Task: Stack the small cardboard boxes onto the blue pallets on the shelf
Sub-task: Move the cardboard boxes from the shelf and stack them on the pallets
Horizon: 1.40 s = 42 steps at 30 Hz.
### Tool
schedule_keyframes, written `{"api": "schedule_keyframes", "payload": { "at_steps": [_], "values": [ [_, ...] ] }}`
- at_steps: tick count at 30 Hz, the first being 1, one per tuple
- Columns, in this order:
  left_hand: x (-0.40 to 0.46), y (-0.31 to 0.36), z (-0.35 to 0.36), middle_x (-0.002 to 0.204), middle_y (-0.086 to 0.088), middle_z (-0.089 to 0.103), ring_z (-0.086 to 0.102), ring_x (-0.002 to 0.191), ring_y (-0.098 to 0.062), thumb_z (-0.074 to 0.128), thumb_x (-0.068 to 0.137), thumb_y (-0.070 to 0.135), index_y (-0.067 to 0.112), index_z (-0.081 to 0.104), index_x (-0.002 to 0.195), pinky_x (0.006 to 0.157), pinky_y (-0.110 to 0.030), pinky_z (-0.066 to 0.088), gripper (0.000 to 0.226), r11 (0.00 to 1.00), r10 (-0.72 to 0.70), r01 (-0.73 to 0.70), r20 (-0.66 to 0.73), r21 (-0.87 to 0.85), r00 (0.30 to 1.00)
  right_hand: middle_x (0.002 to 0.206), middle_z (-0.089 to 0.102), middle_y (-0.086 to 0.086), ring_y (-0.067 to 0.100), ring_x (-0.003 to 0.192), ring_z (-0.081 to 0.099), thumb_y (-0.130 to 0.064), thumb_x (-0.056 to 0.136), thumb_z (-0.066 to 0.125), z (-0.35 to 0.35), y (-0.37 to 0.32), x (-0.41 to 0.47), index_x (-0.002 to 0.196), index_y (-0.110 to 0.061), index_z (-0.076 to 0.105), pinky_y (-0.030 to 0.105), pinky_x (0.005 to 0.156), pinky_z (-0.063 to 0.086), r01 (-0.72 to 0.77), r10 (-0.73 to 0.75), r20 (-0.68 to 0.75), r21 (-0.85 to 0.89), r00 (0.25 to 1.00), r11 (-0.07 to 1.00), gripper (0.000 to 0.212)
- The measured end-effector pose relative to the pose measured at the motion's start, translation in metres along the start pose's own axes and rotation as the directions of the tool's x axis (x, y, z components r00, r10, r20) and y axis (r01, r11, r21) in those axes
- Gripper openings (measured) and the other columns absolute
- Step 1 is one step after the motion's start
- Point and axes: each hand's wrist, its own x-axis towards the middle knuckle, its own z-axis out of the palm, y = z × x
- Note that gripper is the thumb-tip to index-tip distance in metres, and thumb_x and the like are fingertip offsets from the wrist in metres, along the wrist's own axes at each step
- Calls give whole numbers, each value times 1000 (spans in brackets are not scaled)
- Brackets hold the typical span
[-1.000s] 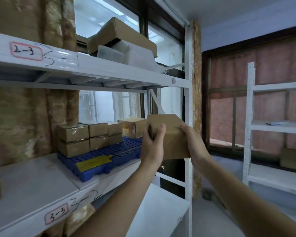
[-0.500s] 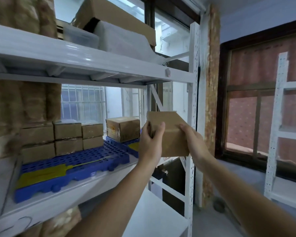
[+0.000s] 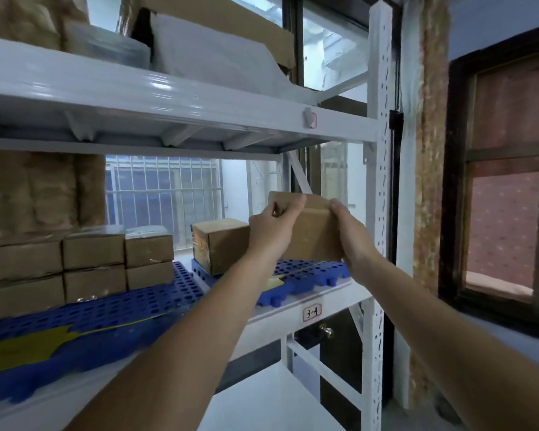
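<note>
I hold a small brown cardboard box point(image 3: 311, 231) between my left hand point(image 3: 271, 231) and my right hand point(image 3: 352, 237), just above the right blue pallet point(image 3: 308, 275) on the middle shelf. One cardboard box point(image 3: 221, 244) stands on that pallet, directly left of the held one. On the left blue pallet point(image 3: 106, 312), several small boxes point(image 3: 94, 265) are stacked two high along the back. A yellow sheet point(image 3: 22, 346) lies on its front part.
The white upper shelf beam point(image 3: 181, 104) runs close overhead and carries a large carton and wrapped packs. The white perforated upright point(image 3: 380, 194) stands right beside my right hand. A label reading 3-4 point(image 3: 311, 312) marks the shelf edge. A lower shelf point(image 3: 262, 396) sits beneath.
I have moved closer to the shelf. The held box has gone forward and now hangs over the right pallet beside the standing box. Both hands keep the same grip.
</note>
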Motion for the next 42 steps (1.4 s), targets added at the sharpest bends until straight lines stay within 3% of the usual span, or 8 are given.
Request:
{"api": "schedule_keyframes", "payload": {
  "at_steps": [7,11,13,22,26,30,37,42],
  "values": [
    [57,-7,-2,122,4,70,67,106,-15,69,84,66,20,65,130,90,-35,57,65,970,79,-79,5,231,997,117,66,5,18,100,62,-62,95,49,11,6,69,131,-28,61,31,68,46,22,-22,-1,43,1000,999,51],
    [81,-12,1,137,1,56,56,122,-21,68,89,59,14,50,146,109,-47,45,75,884,152,-130,-13,449,988,113,66,4,20,101,61,-66,92,50,12,15,107,123,-25,62,35,83,49,33,-33,36,-3,999,999,53],
    [94,-16,1,145,-4,57,57,126,-25,70,85,64,19,47,149,108,-48,45,81,839,162,-126,-22,530,986,114,66,5,21,103,61,-68,90,50,11,20,124,120,-27,63,39,91,49,36,-35,70,-18,997,999,52],
    [118,-33,-11,141,3,62,59,123,-20,66,86,67,29,60,140,105,-41,47,66,565,100,20,-93,825,991,114,63,0,16,96,61,-65,94,50,27,52,178,123,-26,58,33,73,49,-45,57,330,-44,942,998,50],
    [116,-40,-18,151,4,54,53,133,-21,60,90,68,29,56,145,103,-37,44,68,465,61,88,-131,881,989,114,56,1,12,91,54,-61,97,48,40,63,184,127,-27,54,34,83,40,-44,68,378,-72,923,996,45],
    [117,-44,-21,149,0,56,55,129,-23,60,90,66,25,56,145,103,-40,47,68,423,41,115,-146,899,988,107,55,-1,9,87,51,-60,99,45,46,68,184,118,-30,49,30,67,38,-71,103,421,-90,901,993,36],
    [121,-51,-21,144,-4,58,55,128,-24,68,89,60,20,57,144,103,-41,48,69,325,-8,129,-133,937,991,122,60,6,25,109,56,-56,97,48,50,77,194,127,-20,60,45,103,45,-11,98,425,-202,900,979,48],
    [124,-58,-19,139,0,63,59,123,-21,70,88,58,22,60,140,98,-39,51,64,333,51,111,-135,937,990,129,58,6,27,115,56,-62,97,47,42,77,197,136,-20,55,46,102,48,-6,125,483,-240,867,971,59]
  ]
}}
